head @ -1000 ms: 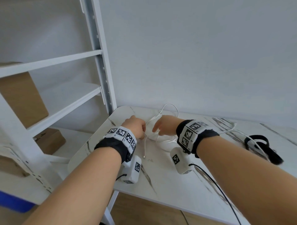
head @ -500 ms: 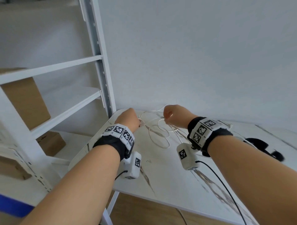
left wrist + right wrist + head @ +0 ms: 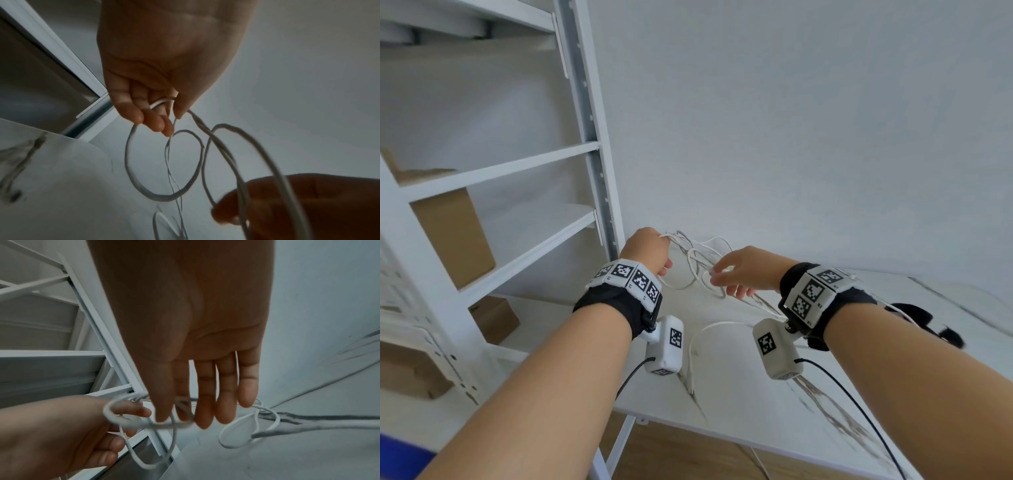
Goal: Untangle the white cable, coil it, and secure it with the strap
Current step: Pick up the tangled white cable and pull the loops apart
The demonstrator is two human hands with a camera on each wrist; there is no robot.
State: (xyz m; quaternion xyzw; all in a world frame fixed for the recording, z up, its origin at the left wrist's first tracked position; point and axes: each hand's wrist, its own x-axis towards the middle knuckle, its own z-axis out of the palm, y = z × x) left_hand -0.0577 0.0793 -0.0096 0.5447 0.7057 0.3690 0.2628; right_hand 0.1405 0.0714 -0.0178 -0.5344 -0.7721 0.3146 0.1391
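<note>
Left wrist view: the left hand [image 3: 164, 61] curls its fingers [image 3: 156, 123] and thumb round a strand of the one white cable [image 3: 144, 178], pinching it; three loops hang below in this view, lifted off the table [image 3: 739, 394]. In the right wrist view the right hand [image 3: 191, 324] has its fingers [image 3: 226, 394] nearly straight and slightly spread, the thumb and forefinger tips nipping a strand where loops cross. From the head view, two hands are raised over one marble-patterned table, the tangle strung between them, one free cable end trailing on the top. One black strap [image 3: 914, 313] lies at the right, beside one white shelf unit [image 3: 585, 137]. Against half a second ago, both hands are higher and the right fingers have uncurled.
</note>
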